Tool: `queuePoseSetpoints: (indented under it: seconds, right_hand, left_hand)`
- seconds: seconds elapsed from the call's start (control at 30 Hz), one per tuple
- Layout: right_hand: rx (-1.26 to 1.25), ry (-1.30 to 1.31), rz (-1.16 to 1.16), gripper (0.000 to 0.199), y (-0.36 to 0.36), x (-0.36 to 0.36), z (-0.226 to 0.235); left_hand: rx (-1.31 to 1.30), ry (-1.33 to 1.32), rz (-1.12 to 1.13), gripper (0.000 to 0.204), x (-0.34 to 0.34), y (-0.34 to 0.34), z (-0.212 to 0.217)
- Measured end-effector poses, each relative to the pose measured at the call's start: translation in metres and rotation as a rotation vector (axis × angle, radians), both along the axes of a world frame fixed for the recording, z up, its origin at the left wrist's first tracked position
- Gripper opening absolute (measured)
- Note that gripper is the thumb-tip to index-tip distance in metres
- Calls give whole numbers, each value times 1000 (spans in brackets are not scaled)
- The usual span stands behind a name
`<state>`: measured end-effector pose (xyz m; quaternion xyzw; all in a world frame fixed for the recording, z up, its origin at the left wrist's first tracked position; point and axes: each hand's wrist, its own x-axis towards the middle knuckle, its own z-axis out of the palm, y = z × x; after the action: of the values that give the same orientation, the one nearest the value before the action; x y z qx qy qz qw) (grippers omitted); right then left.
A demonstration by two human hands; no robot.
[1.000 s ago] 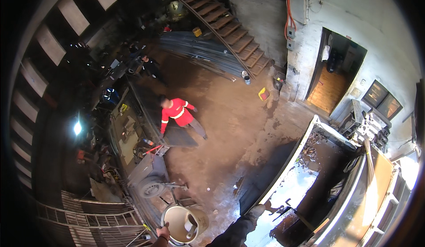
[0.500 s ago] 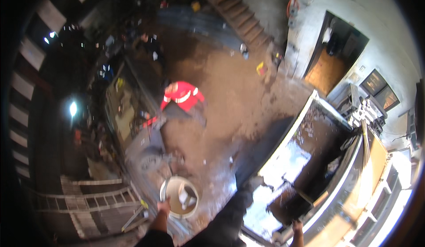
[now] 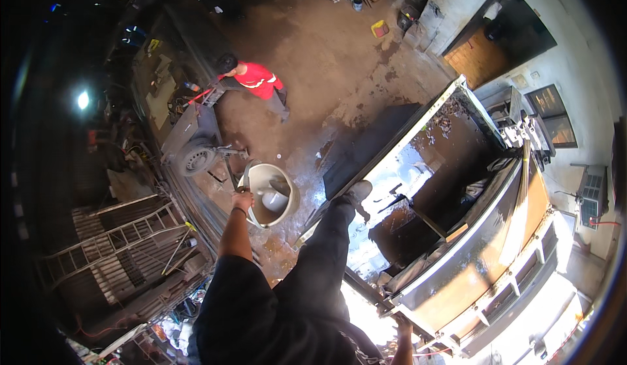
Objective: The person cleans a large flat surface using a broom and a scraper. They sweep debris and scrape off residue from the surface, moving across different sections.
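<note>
My left hand (image 3: 242, 199) is closed around the near rim of a pale bucket (image 3: 270, 194), fingers curled over the edge, the arm stretched out straight from my dark sleeve. The bucket is cream-coloured and round, tipped so I look straight into its mouth; inside it I see a smaller white cup-like container lying against the wall, and the inner surface looks smeared and dull. It hangs out past my left hand, above the wet concrete floor (image 3: 326, 84) far below. My right hand (image 3: 403, 329) sits low at the bottom edge of the view, touching the metal frame there; I cannot tell whether it is gripping or just resting. Just to the right of the bucket my leg reaches out and my shoe (image 3: 358, 190) is planted on the rim of a big open metal bin (image 3: 457, 188), dark and wet inside with debris. Beyond the bucket, down on the floor, a person in a red jacket (image 3: 255, 81) bends beside a wheeled cart (image 3: 192, 136)
</note>
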<state>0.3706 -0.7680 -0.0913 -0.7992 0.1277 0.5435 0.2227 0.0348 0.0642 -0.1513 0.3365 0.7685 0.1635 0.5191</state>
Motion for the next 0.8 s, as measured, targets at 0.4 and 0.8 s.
queuePoseSetpoints:
  seconds: [0.4,0.8]
  right_hand:
    - [149,90,-484,56,59,-72,68]
    - [67,121,-456,55,101,-80,93]
  left_hand:
    - [-25,-69,63,15,7,-36,22]
    - [-49,-205,-19,20,26,-33,58]
